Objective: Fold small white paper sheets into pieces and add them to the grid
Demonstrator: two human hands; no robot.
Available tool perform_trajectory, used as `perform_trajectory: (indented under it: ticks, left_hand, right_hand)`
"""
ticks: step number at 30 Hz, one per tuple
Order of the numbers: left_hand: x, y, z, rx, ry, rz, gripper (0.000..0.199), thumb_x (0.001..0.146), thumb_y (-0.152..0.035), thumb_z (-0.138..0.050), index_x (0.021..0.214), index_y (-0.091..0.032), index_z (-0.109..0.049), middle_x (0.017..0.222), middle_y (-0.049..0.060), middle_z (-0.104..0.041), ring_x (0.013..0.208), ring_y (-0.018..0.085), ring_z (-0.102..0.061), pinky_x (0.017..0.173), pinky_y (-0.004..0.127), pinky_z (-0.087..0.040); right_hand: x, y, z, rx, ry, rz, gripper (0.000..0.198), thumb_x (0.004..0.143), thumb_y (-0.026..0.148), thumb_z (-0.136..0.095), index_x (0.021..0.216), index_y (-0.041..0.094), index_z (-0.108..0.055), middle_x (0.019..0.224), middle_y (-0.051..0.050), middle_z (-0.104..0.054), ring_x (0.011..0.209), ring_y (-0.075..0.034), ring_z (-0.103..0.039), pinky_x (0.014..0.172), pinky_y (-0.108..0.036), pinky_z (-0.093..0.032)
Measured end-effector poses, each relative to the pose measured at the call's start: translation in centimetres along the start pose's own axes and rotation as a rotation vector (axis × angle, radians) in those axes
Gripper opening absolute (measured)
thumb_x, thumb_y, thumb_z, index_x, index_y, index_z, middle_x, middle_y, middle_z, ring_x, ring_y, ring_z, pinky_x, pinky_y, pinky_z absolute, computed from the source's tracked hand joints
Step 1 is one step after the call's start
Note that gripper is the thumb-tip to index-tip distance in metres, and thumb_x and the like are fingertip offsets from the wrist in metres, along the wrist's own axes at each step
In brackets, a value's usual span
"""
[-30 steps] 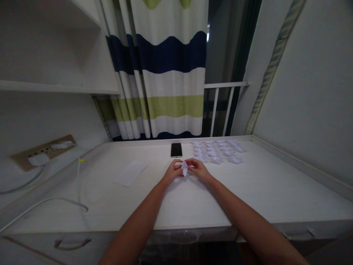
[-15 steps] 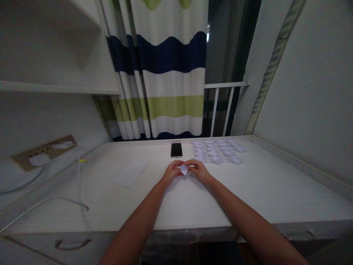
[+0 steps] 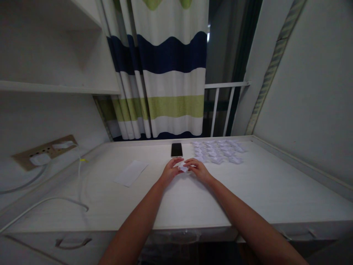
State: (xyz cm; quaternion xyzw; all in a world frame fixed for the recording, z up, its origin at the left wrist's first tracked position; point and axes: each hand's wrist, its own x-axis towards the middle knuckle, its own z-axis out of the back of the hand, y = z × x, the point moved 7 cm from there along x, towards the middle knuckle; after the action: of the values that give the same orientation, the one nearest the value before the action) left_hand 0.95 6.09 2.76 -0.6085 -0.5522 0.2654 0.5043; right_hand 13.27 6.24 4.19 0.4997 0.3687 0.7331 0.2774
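Between my hands, just above the white desk, is a small piece of folded white paper. My left hand grips its left side with thumb and fingers. From the right, my right hand pinches the paper with its fingertips. The fingers partly cover it, so its exact folded form is hard to make out. Right behind my hands lies a dark-screened phone. Several folded white paper pieces are set out in rows to the right of the phone.
Flat sheets of white paper lie left of my hands. A white cable runs over the desk's left side, below a wall socket panel. A striped curtain hangs behind the desk, and a wall bounds the right.
The folded paper has turned in my fingers and now looks flatter and wider. My right fingers have shifted slightly on it. The phone, sheets and rows of folded pieces stay put.
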Motion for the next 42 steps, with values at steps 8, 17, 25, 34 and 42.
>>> perform_trajectory:
  ticks: [8,17,25,34,42]
  left_hand:
    - [-0.1,-0.1,0.1,-0.006,-0.037,0.046,0.037,0.058,-0.025,-0.065,0.092,-0.016,-0.054,0.114,0.01,-0.05,0.088,0.019,-0.054,0.065,0.028,-0.048]
    - [0.4,0.0,0.8,0.261,-0.088,-0.04,0.035,0.058,-0.021,-0.065,0.092,-0.016,-0.055,0.109,0.008,-0.053,0.074,0.013,-0.056,0.059,0.024,-0.047]
    - [-0.1,-0.5,-0.6,0.433,-0.04,-0.097,0.042,0.057,-0.015,-0.066,0.097,-0.018,-0.056,0.103,0.005,-0.057,0.055,0.006,-0.052,0.054,0.021,-0.043]
    - [0.2,0.5,-0.4,0.426,-0.025,-0.064,0.043,0.056,-0.024,-0.069,0.097,-0.017,-0.056,0.095,0.007,-0.061,0.066,0.012,-0.057,0.059,0.023,-0.044]
    - [0.5,1.8,0.0,0.566,0.027,0.03,0.023,0.059,-0.033,-0.066,0.067,-0.011,-0.064,0.058,0.004,-0.063,0.052,0.012,-0.054,0.052,0.023,-0.041]
  right_hand:
    - [-0.1,-0.1,-0.4,0.013,0.024,-0.03,0.016,0.073,0.029,-0.053,0.078,0.021,-0.066,0.094,-0.006,-0.051,0.087,-0.016,-0.052,0.066,-0.029,-0.05]
    - [-0.2,0.9,-0.8,-0.114,0.056,0.015,0.015,0.073,0.026,-0.052,0.078,0.019,-0.065,0.092,-0.006,-0.053,0.085,-0.016,-0.052,0.059,-0.024,-0.045]
    - [-0.1,-1.5,-0.1,-0.06,-0.038,-0.109,0.024,0.069,0.032,-0.056,0.087,0.017,-0.059,0.07,-0.001,-0.055,0.066,-0.012,-0.052,0.053,-0.021,-0.041]
    - [0.1,-1.5,0.1,0.027,-0.074,-0.202,0.024,0.063,0.038,-0.06,0.072,0.015,-0.061,0.06,0.001,-0.056,0.053,-0.009,-0.048,0.048,-0.021,-0.038]
    - [0.3,-1.7,0.2,0.09,-0.108,-0.216,0.027,0.06,0.039,-0.062,0.071,0.015,-0.06,0.062,0.0,-0.056,0.055,-0.01,-0.048,0.047,-0.021,-0.038]
